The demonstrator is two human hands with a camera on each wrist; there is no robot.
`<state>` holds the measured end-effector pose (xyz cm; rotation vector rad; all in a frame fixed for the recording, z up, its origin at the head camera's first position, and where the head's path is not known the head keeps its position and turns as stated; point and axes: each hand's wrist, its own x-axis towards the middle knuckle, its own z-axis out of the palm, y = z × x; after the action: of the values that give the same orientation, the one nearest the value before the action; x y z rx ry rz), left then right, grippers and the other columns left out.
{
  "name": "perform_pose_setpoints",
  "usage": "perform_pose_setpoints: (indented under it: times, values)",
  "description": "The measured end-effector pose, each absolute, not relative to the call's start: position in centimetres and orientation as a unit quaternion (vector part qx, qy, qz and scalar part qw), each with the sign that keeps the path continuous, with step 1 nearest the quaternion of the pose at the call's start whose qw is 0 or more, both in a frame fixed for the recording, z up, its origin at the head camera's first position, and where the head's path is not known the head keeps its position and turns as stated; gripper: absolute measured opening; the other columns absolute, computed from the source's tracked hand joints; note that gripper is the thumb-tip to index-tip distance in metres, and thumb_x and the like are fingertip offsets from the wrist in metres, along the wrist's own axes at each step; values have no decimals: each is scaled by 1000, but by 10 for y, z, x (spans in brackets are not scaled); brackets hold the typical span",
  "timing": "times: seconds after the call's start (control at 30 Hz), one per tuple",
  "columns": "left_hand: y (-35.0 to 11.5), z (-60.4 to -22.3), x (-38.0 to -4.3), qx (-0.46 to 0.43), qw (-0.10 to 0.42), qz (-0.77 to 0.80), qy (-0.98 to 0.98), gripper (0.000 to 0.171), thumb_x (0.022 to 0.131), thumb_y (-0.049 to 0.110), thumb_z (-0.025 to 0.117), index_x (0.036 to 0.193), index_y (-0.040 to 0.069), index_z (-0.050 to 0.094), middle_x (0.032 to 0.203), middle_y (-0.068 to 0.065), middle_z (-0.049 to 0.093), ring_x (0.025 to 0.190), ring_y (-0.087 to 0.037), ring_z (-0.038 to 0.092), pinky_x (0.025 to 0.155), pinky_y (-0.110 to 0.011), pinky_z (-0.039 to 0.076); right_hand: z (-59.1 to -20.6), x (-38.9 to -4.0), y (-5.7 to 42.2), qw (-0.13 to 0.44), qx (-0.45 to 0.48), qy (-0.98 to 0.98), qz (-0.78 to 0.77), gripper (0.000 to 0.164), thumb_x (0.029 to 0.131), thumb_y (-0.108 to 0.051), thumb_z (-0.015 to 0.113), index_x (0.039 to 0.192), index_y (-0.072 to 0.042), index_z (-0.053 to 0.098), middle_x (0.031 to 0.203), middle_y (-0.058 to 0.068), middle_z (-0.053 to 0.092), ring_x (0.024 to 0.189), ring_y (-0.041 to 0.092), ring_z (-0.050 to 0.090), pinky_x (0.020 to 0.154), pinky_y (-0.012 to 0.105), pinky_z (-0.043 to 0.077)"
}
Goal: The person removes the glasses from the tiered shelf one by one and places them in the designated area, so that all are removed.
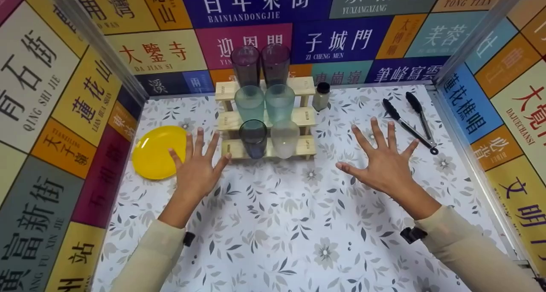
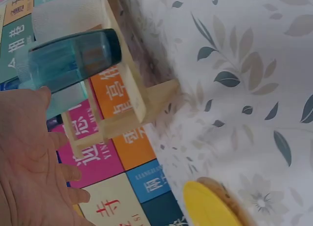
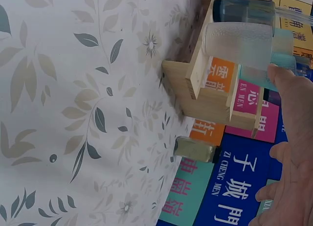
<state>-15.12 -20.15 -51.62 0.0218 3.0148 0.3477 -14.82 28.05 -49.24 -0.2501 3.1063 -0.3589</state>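
My left hand (image 1: 197,170) is spread with straight fingers between a yellow plate (image 1: 154,153) and a three-step wooden rack (image 1: 226,149); it holds nothing. In the head view its fingers overlap the plate's right edge; whether they touch is unclear. My right hand (image 1: 386,166), also spread and holding nothing, is nearest to black-tipped tongs (image 1: 409,127). Cups stand in pairs on the rack: purple ones (image 1: 246,65) at the top, teal ones (image 1: 249,104) in the middle, a dark grey-blue cup (image 1: 253,140) and a frosted clear cup (image 1: 285,140) at the bottom.
A small jar with a black lid (image 1: 322,96) stands right of the rack. A floral cloth (image 1: 290,228) covers the table. Printed panels (image 1: 251,40) with Chinese characters wall in the back and both sides, with metal posts (image 1: 473,36) at the corners.
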Motion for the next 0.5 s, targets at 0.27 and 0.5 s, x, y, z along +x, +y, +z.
perform_pose_setpoints:
  times: [0.27, 0.5]
  values:
    - [-204, -539, -163, 12, 75, 133, 988, 78, 114, 69, 32, 180, 32, 11, 188, -10, -2, 174, -42, -4, 127, -86, -5, -493, -152, 273, 6, -85, 990, -116, 109, 91, -93, 57, 178, -41, 16, 188, 5, -8, 171, 49, -14, 108, 99, -13]
    - [-206, -564, -174, 23, 70, 174, 982, 72, 118, 57, 37, 179, 23, 20, 187, -17, 12, 173, -47, 9, 130, -83, 9, -496, -153, 269, 2, -88, 989, -117, 108, 91, -93, 56, 178, -42, 17, 189, 8, -3, 172, 48, -12, 109, 99, -11]
